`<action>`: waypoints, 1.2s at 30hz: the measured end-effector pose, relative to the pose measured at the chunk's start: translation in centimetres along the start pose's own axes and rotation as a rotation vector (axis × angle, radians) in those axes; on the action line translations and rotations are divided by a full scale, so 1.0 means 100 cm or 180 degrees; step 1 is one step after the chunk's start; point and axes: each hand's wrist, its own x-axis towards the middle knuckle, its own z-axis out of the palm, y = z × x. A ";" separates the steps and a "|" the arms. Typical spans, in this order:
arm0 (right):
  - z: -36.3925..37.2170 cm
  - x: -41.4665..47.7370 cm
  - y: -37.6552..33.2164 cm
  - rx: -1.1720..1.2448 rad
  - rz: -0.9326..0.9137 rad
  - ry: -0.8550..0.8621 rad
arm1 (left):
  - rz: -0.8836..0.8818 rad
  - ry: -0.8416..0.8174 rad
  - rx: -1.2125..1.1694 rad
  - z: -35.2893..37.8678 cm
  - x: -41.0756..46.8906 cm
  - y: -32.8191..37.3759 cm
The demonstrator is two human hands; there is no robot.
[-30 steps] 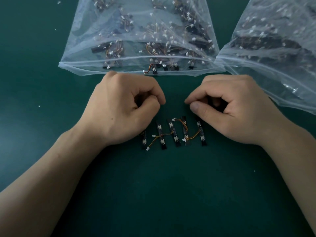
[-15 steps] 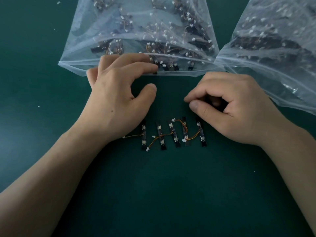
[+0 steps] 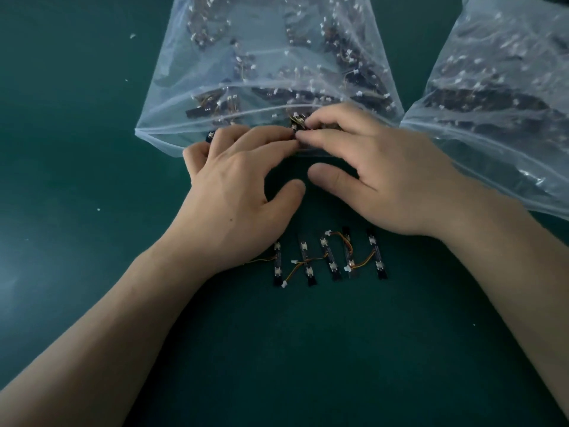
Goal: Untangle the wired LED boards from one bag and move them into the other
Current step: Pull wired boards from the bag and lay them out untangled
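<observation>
One LED board w/ orange wire sits just inside the mouth of the near bag, in the tangle. Its long axis seems to run away from the person, tho fingers hide most of it. It lies just beyond the tips of both hands, a bit nearer the right hand. Two of that hand's fingers curl onto it, thumb spread well clear below, so I can't tell whether it's truly nipped. The left hand lies flatter, fingers fairly straight on the bag's lip, index tip touching the right's. Probably the pull should come toward the person, along the board's length. Nearer the person, five loose boards lie side by side on the green table — the second bag is off to the right.
</observation>
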 end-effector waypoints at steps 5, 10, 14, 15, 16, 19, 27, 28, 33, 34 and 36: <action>0.010 -0.006 0.002 0.0306 0.0055 0.0466 | 0.0012 0.0116 -0.0023 0.002 0.000 -0.003; 0.014 -0.006 0.006 0.0388 0.0009 0.0778 | 0.0015 0.0090 -0.0046 0.002 0.001 -0.003; 0.016 -0.006 0.009 0.0490 0.0054 0.0862 | 0.0046 0.0086 0.0014 0.002 0.001 -0.003; 0.015 -0.006 0.009 0.0527 0.0073 0.0871 | 0.0032 0.0098 -0.0019 0.002 0.001 -0.003; 0.015 -0.006 0.009 0.0561 0.0094 0.0875 | 0.0016 0.0112 -0.0073 0.002 0.001 -0.003; 0.016 -0.007 0.009 0.0620 0.0138 0.0887 | -0.0071 0.0183 -0.0303 0.000 0.002 -0.003; 0.015 -0.009 0.003 0.0354 0.0092 0.0759 | -0.0019 0.0029 -0.0047 0.001 0.001 0.001; 0.015 -0.009 0.003 0.0368 0.0098 0.0767 | -0.0025 0.0045 -0.0065 0.001 0.001 0.000; 0.016 -0.008 0.007 0.0629 0.0101 0.0976 | -0.0072 0.0196 -0.0291 0.000 0.001 -0.001; 0.016 -0.009 0.008 0.0675 0.0101 0.1040 | -0.0094 0.0252 -0.0368 0.000 0.001 -0.001; 0.018 -0.009 0.010 0.0747 0.0084 0.1144 | -0.0123 0.0351 -0.0493 -0.002 0.001 -0.001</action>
